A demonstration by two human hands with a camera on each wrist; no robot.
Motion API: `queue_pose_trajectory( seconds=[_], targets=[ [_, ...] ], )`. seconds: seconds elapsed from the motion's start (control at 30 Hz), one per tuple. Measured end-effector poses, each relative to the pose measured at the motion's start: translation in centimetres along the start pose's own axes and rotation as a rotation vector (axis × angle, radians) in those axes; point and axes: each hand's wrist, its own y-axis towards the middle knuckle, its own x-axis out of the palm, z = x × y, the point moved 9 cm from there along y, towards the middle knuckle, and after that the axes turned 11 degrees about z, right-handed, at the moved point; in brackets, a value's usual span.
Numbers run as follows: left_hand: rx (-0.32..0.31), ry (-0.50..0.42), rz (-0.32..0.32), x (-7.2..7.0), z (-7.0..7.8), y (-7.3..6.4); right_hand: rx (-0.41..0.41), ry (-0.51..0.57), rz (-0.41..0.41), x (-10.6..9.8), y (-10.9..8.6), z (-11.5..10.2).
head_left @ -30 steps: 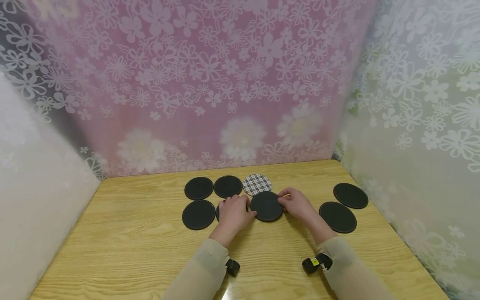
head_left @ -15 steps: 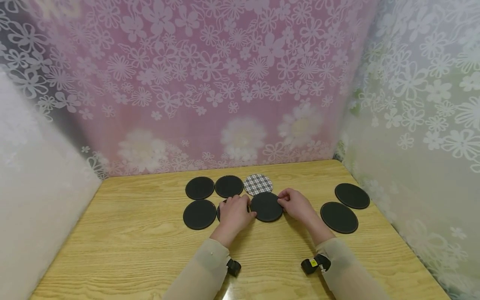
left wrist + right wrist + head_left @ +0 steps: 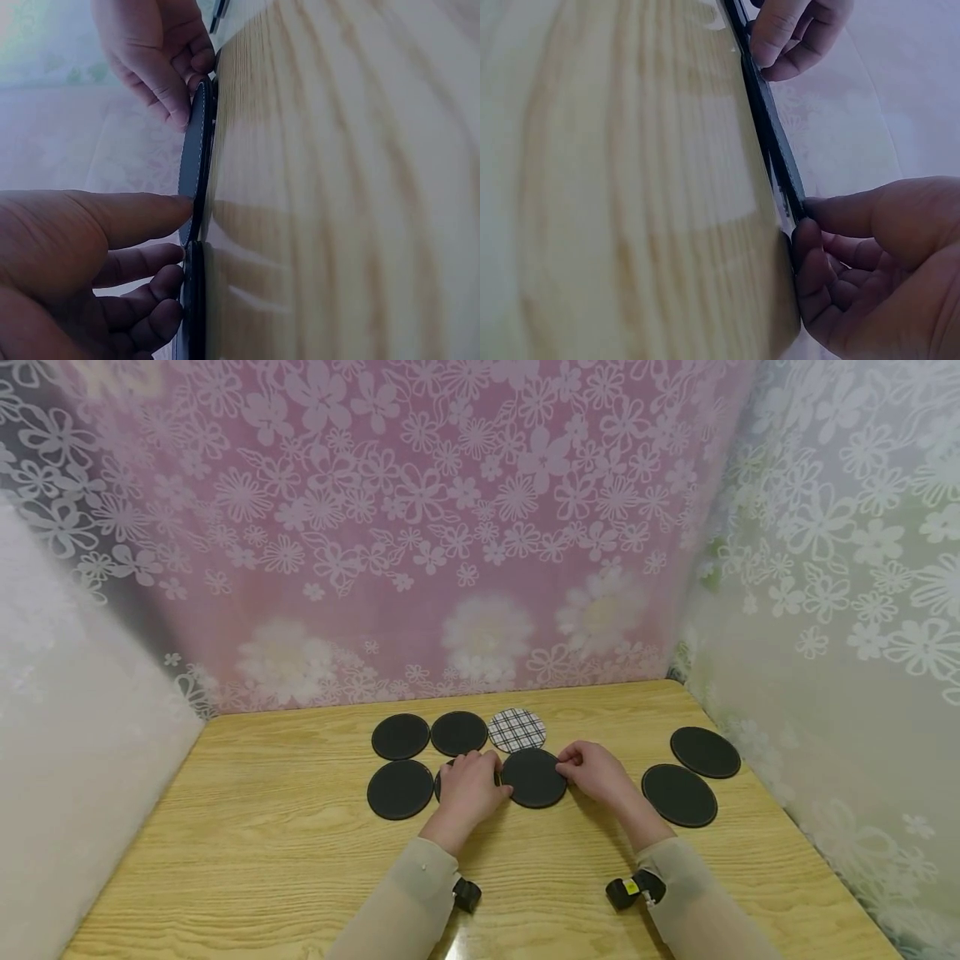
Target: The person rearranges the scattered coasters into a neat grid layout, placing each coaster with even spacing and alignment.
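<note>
A round black coaster (image 3: pixel 534 778) with a stitched rim lies between my two hands, just in front of a plaid coaster (image 3: pixel 517 730). My right hand (image 3: pixel 598 774) pinches its right edge, thumb on top and fingertip beneath in the right wrist view, with a narrow gap under that edge. The thumb (image 3: pixel 161 215) of my left hand (image 3: pixel 470 789) touches the left edge. Its other fingers, loosely bent, rest on a neighbouring black coaster (image 3: pixel 193 300), which the hand mostly covers in the head view.
More black coasters sit to the left, two in the back row, one (image 3: pixel 401 789) in the front. Two others (image 3: pixel 679 795) lie at the right of the wooden table (image 3: pixel 262 827). Flowered curtains (image 3: pixel 420 527) enclose the back and sides.
The coaster between my hands has shifted slightly toward me, its far edge drawing back from the plaid coaster. Both hands stay nearly where they were.
</note>
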Motion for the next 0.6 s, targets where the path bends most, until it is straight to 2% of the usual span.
queue_pose_trajectory(
  seconds=[0.33,0.6],
  targets=[
    [0.027,0.000,-0.003,-0.2,0.0,0.0,-0.002,-0.024,-0.033,-0.1,-0.2,-0.3],
    [0.034,0.001,-0.010,-0.1,0.0,-0.1,-0.036,-0.038,-0.051,-0.3,-0.5,-1.0]
  ],
)
